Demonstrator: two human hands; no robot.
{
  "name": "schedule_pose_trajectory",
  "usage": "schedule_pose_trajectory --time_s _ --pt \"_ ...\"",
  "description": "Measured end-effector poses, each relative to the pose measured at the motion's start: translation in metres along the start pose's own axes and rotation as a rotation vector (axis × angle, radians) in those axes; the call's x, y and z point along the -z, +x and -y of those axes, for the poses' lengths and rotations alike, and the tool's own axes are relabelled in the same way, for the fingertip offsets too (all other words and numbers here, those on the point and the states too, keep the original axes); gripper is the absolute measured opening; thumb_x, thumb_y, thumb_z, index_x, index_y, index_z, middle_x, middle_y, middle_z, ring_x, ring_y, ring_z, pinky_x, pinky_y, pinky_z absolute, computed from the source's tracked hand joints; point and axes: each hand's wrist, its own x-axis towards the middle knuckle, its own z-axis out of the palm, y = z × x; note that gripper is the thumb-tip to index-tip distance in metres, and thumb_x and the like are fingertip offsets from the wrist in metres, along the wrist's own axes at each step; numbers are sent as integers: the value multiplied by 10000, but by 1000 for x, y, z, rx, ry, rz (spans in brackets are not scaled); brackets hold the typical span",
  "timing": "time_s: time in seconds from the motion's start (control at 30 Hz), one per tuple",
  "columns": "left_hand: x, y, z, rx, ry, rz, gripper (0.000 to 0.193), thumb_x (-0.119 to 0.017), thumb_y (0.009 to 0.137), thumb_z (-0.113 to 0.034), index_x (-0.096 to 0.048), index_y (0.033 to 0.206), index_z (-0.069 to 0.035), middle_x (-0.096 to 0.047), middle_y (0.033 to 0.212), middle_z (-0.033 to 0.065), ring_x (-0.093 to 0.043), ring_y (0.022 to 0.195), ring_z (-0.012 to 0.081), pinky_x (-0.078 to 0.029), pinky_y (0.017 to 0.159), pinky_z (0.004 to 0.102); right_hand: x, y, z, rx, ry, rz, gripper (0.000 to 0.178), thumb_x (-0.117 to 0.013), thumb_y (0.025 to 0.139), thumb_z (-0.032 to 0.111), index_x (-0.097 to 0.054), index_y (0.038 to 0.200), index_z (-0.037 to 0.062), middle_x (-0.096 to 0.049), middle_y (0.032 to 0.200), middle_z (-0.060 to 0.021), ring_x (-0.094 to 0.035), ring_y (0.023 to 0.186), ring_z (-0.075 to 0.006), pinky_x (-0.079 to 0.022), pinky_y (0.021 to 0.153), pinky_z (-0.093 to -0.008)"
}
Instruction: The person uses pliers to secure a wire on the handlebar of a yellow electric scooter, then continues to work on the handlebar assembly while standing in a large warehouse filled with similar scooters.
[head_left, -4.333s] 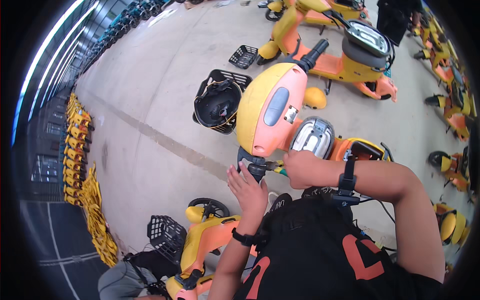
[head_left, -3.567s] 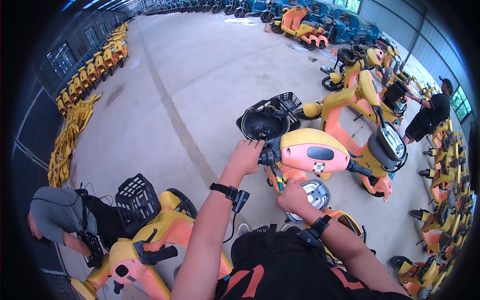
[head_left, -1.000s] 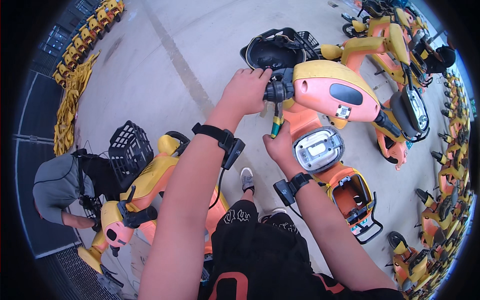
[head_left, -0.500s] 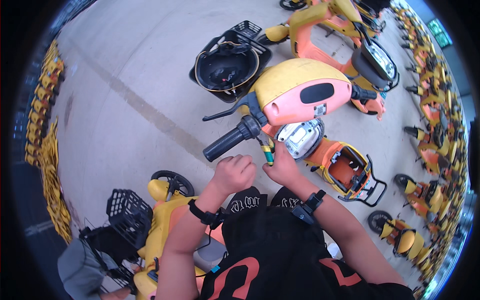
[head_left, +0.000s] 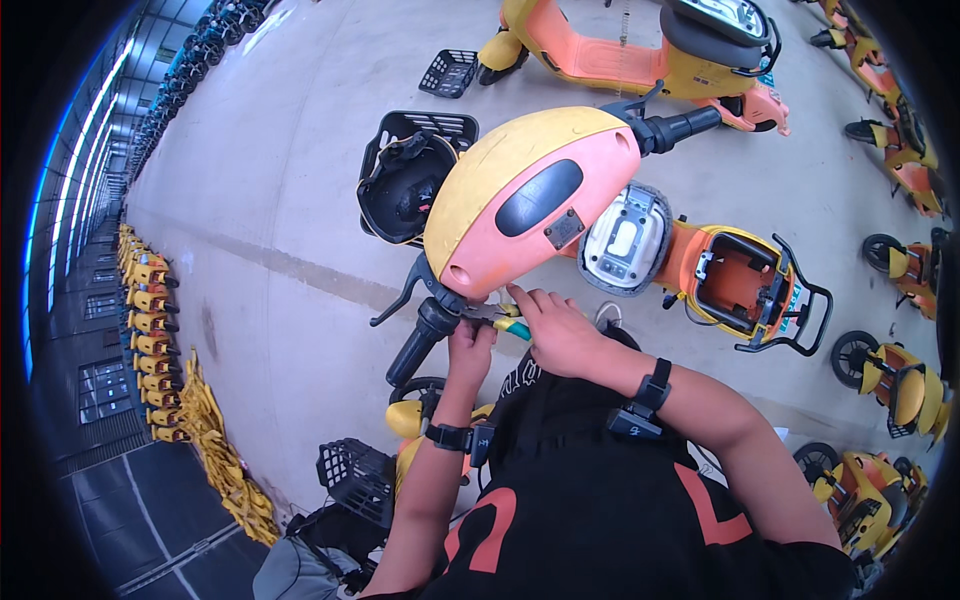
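The yellow and pink electric scooter (head_left: 530, 190) stands in front of me, its handlebar turned at an angle. My right hand (head_left: 562, 332) is closed around pliers (head_left: 514, 328) with green and yellow handles. Their metal jaws point left, toward the underside of the handlebar next to the left grip. My left hand (head_left: 470, 352) is closed just below the black handlebar grip (head_left: 420, 345), close to the jaws. What its fingers hold is hidden. The black brake lever (head_left: 400, 290) sticks out beyond the grip.
A black front basket (head_left: 440, 130) holds a dark helmet (head_left: 410, 190). The scooter's seat compartment (head_left: 738, 280) stands open. Another scooter (head_left: 620, 60) and a loose basket (head_left: 448, 73) are at the far side. At the lower left a person (head_left: 290, 570) is beside another black basket (head_left: 357, 480).
My view has swung, and the handlebar is turned differently. My left hand has come in under the grip, near the pliers. The pliers' jaws now point left instead of up.
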Motion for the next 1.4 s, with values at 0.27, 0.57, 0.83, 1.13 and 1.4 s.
schedule_pose_trajectory --time_s 0.27,0.57,0.83,1.13,1.4 --pt "13 14 36 -330 310 -144 325 -437 966 -21 -610 1239 21 -679 1127 118 -663 986 172 -551 813 318 -12 13 -7 177 -150 -49 879 -661 733 14 -334 1549 19 -559 1251 -181 -598 1064 -380 -493 826 -508" --pt "37 73 72 -830 657 -185 354 -507 976 -16 -555 1322 41 -613 1292 196 -583 1167 334 -467 1012 426 -17 45 -37 396 -372 -255 761 -666 791 54 -415 1509 24 -509 1416 -171 -504 1282 -363 -397 1051 -518" --pt "7 15 6 64 -179 155 233 -443 971 11 -576 1156 -36 -600 867 36 -498 648 65 -347 522 193 24 -7 5 101 -163 168 823 -642 822 61 -302 1570 15 -533 1354 -206 -571 1177 -394 -471 938 -505" --pt "3 -11 -38 284 -261 344 214 -459 1041 -81 -550 1229 -36 -565 823 31 -469 642 72 -348 539 200 54 -36 46 -77 -28 293 813 -622 827 23 -286 1567 -4 -518 1352 -232 -566 1167 -443 -490 902 -555" --pt "-8 -19 -40 142 -307 342 317 -534 1022 -116 -410 1299 -26 -528 869 41 -424 661 82 -347 581 206 84 -66 6 -223 809 511 654 -551 824 -2 -444 1467 50 -629 1243 -137 -681 1065 -273 -524 898 -353"
